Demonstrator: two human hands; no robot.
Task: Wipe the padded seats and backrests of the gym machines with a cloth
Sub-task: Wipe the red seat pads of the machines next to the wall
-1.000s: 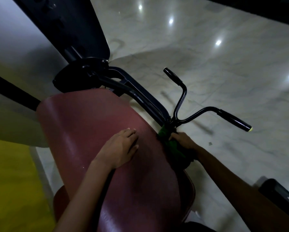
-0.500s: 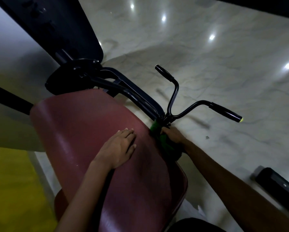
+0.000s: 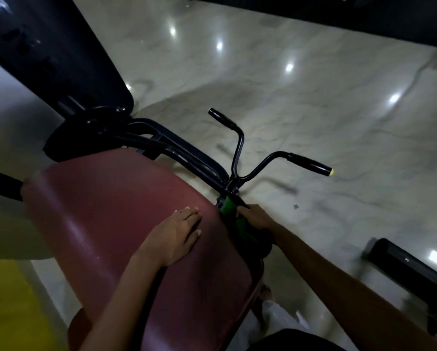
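A dark red padded seat (image 3: 105,219) of a gym machine fills the lower left of the view. My left hand (image 3: 174,234) rests flat on its top, fingers straight. At the pad's right edge, my right hand (image 3: 256,219) grips a green cloth (image 3: 235,219) and presses it against the side of the pad, just below the black frame joint. Part of the cloth is hidden under the hand and in shadow.
Black handlebars (image 3: 240,153) with two grips rise from the frame beside the cloth. A black machine column (image 3: 47,54) stands at the upper left. Glossy marble floor (image 3: 313,110) spreads to the right, with a black machine base (image 3: 410,272) at the lower right. A yellow surface (image 3: 7,307) lies lower left.
My right hand with the cloth has slid a little along the pad's right edge toward the frame joint. The left hand stays flat on the pad. The view shifted slightly.
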